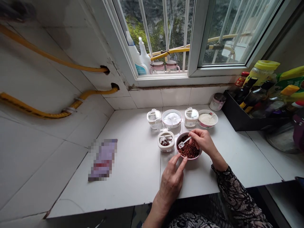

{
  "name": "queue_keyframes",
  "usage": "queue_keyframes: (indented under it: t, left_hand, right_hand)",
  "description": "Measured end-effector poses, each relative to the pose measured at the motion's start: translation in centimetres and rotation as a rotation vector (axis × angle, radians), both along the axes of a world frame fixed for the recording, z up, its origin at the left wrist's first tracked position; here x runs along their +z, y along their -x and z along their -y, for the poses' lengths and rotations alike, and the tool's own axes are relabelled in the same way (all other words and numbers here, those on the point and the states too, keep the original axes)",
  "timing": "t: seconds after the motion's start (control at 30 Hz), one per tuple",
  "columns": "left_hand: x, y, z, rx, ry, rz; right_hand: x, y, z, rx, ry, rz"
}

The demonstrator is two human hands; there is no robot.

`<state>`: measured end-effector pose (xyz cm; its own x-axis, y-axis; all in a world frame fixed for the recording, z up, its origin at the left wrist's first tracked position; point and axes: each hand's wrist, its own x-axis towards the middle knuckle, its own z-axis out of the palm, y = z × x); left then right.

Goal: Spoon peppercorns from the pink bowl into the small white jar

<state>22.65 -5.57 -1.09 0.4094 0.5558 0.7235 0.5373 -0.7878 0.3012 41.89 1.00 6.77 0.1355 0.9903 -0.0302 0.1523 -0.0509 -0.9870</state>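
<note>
My right hand (201,141) pinches the handle of a small white spoon (181,144) over a bowl (178,154) of dark red-brown dried grains that look like peppercorns (190,151). The spoon's head sits at the surface of the grains, near the bowl's left side. With fingers stretched out and apart, my left hand (173,177) rests its fingertips against the bowl's near rim. Just left of the bowl stands a small seasoning jar (166,146), its clear lid raised, with some of the same grains inside.
Behind are two lidded seasoning jars (154,117) (191,117), a bowl of white granules (172,118) and a bowl of cream-coloured granules (208,119). A black rack (244,123) of bottles stands right, beside a small jar (217,102). A blurred purple packet (103,160) lies left.
</note>
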Motion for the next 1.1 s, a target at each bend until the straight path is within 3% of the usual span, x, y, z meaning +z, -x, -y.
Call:
queue_keyframes:
  t: [0.23,0.4,0.5,0.63,0.7,0.87,0.97,1.1]
  left_hand:
    - [-0.1,0.0,0.0,-0.002,0.001,0.006]
    - [-0.2,0.0,0.0,-0.006,0.008,0.009]
    - [-0.3,-0.1,0.0,-0.006,0.005,0.015]
    - [-0.5,0.0,0.0,0.010,-0.005,0.024]
    - [-0.5,0.0,0.0,0.011,-0.010,0.019]
    - [-0.1,0.1,0.0,0.004,0.005,-0.014]
    - [0.0,0.0,0.1,0.007,0.009,-0.002]
    - [0.0,0.1,0.1,0.005,0.006,-0.001]
  right_hand:
    - [0.5,-0.5,-0.4,-0.009,-0.008,-0.136]
    - [1.3,1.4,-0.2,-0.067,-0.164,-0.171]
    - [1.1,3.1,0.4,-0.115,-0.328,-0.043]
    - [0.4,4.2,1.0,0.071,-0.538,0.312]
    - [0.4,3.9,1.3,0.112,-0.588,0.387]
    - [1.1,1.2,1.1,-0.067,-0.444,0.343]
    - [0.9,-0.2,0.6,-0.066,-0.359,0.383]
    - [-0.2,0.0,0.2,-0.038,-0.295,0.505]
